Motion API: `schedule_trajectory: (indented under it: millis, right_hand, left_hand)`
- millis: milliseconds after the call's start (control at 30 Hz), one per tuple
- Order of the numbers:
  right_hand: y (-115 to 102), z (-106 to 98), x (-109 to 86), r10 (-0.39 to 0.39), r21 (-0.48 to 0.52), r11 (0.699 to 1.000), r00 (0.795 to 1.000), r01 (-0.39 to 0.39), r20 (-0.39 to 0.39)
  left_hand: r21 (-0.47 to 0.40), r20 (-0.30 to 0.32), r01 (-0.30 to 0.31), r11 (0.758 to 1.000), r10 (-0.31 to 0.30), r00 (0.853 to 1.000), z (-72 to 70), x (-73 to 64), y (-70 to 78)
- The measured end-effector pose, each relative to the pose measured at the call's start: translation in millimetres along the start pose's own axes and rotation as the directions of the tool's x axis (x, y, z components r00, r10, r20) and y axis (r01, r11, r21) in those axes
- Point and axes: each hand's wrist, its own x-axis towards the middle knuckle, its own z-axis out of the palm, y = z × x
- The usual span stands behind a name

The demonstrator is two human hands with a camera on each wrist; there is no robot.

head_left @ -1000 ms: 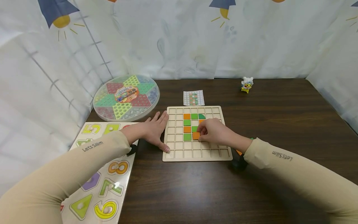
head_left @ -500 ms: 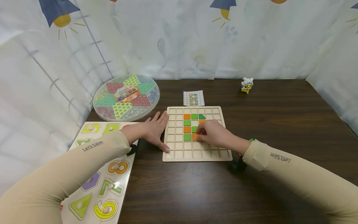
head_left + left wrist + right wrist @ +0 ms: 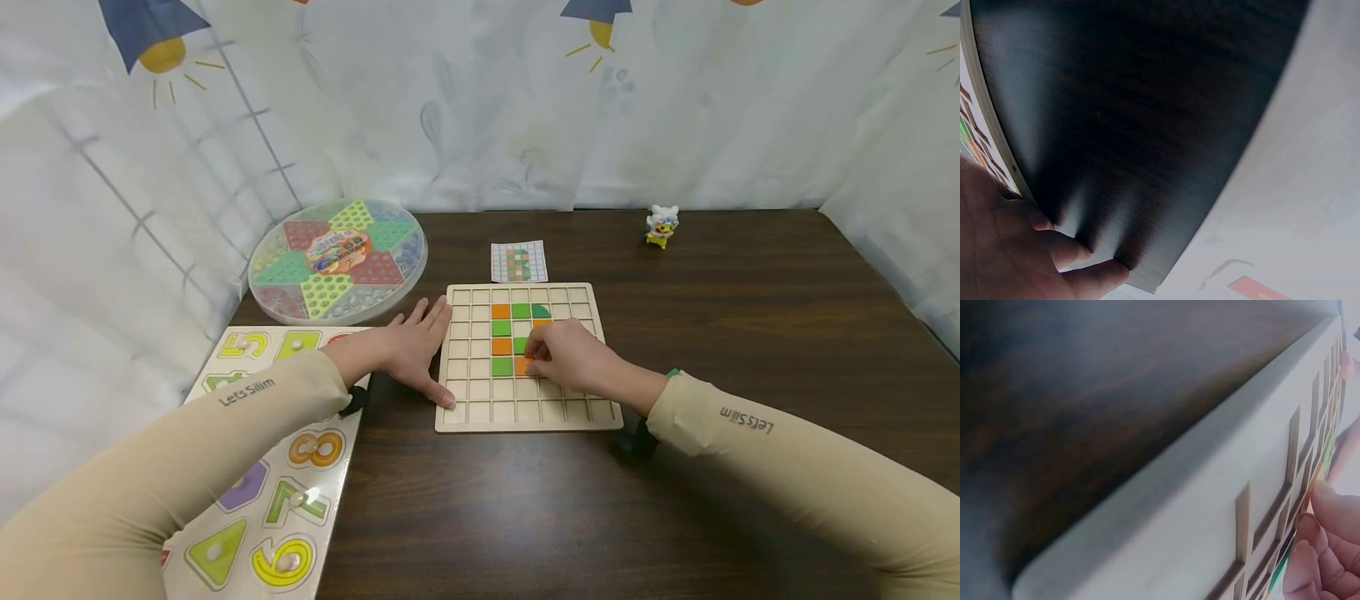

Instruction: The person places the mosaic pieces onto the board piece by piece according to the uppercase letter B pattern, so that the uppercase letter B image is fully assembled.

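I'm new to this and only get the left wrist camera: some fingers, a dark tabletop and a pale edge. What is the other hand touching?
Observer: In the head view, the right hand has its thumb and fingers at an orange tile on the gridded board.
Visitor: Oh, nice! Does anything lie just past the far side?
Observer: Yes, a small printed card with a coloured grid pattern.
Visitor: And is anything standing way over to the right, near the back?
Observer: A little white and yellow figurine.
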Motion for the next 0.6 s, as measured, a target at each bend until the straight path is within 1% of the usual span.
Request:
schedule_trajectory:
  millis: [267,400,500,600]
  right_hand:
    - [0.0,-0.7,-0.3,-0.003,0.012,1.0,1.0,0.003,0.007]
    - [1.8,-6.2,-3.9,0.003,0.015,1.0,1.0,-0.003,0.006]
    - [9.8,-16.4,-10.7,0.025,0.019,1.0,0.999,-0.025,-0.022]
    - [26.3,-30.7,-21.5,0.065,0.027,0.998,0.996,-0.063,-0.059]
  left_hand:
    - [0.002,-0.005,0.001,1.0,-0.001,1.0,0.0,0.7,0.0]
    - [-0.005,-0.011,-0.006,1.0,0.006,1.0,1.1,1.3,-0.6]
    - [-0.006,-0.01,-0.008,1.0,0.008,1.0,1.4,0.9,-0.9]
    - [-0.001,-0.009,-0.005,1.0,0.005,1.0,0.7,0.9,-0.4]
